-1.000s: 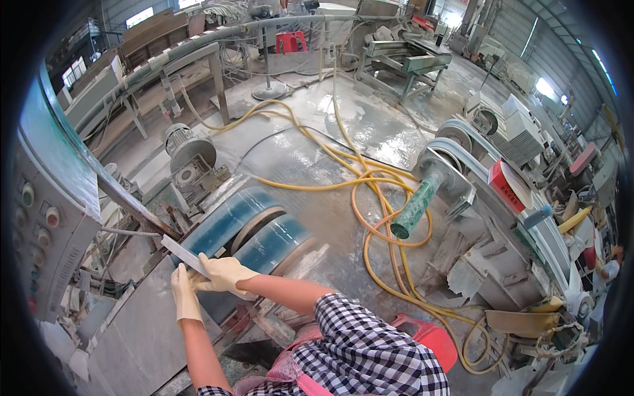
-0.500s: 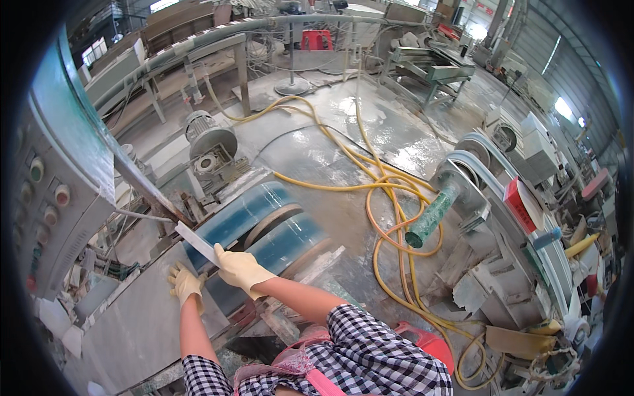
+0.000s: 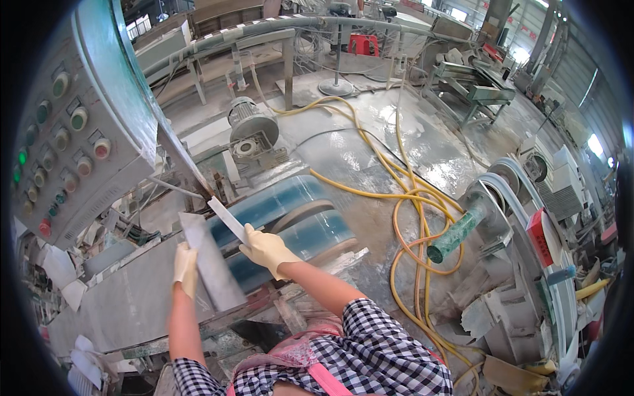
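My left hand, in a pale glove, is closed on the left edge of a grey rectangular tile. The tile is tilted up off a flat grey work surface and is slightly blurred. To its right, my gloved right hand grips the lower end of a narrow whitish strip. The strip slants up and left over two wide blue belts. Its far end lies near a rusty bar. The fingertips under the tile and strip are partly hidden.
A control panel with several buttons and lamps rises at left. Beyond the belts stands a motor. Yellow hoses loop across the wet floor. At right, a green cylinder projects from a belt machine. Far back is a red stool.
My left hand lay spread on the grey surface; now it grips a tile tilted up. My right hand still holds the strip. The view has swung left, showing more of the panel.
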Action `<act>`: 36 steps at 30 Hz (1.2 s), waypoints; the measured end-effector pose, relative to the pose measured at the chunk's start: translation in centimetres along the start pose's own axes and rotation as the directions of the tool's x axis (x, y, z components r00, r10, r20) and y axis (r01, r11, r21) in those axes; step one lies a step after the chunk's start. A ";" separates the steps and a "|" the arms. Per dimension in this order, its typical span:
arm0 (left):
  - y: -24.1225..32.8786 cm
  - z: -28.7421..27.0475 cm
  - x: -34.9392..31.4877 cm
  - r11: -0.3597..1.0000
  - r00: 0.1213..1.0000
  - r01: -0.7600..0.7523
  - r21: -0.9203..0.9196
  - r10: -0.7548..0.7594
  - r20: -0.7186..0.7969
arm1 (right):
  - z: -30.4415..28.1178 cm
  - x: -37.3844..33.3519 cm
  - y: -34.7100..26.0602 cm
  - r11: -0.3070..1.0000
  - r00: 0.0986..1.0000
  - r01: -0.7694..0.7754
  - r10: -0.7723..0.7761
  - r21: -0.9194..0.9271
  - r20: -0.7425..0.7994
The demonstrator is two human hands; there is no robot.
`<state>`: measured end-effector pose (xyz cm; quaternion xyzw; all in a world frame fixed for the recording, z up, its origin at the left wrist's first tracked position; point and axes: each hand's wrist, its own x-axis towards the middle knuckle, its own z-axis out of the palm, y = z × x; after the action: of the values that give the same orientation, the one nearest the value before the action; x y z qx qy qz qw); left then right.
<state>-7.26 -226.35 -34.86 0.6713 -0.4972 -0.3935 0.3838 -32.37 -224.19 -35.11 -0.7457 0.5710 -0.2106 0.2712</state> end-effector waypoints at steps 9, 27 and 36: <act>-2.2 7.2 -0.1 0.686 0.972 0.195 -0.701 -0.041 0.230 | -1.5 -0.6 0.0 0.995 0.997 0.020 -0.014 -0.093 0.070; -4.1 -0.7 1.6 0.376 0.960 0.274 0.885 -0.160 -0.229 | -1.5 -0.4 0.3 0.998 0.998 0.010 -0.006 -0.064 0.065; -0.8 -4.9 -0.7 0.980 0.993 0.112 0.165 -0.104 -0.056 | -1.8 -0.4 0.5 0.999 0.997 0.005 -0.002 -0.051 0.075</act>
<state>-2.67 -224.89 -33.59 0.7363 -0.4823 -0.3546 0.3154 -33.97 -224.20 -34.01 -0.7607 0.5643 -0.1685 0.2729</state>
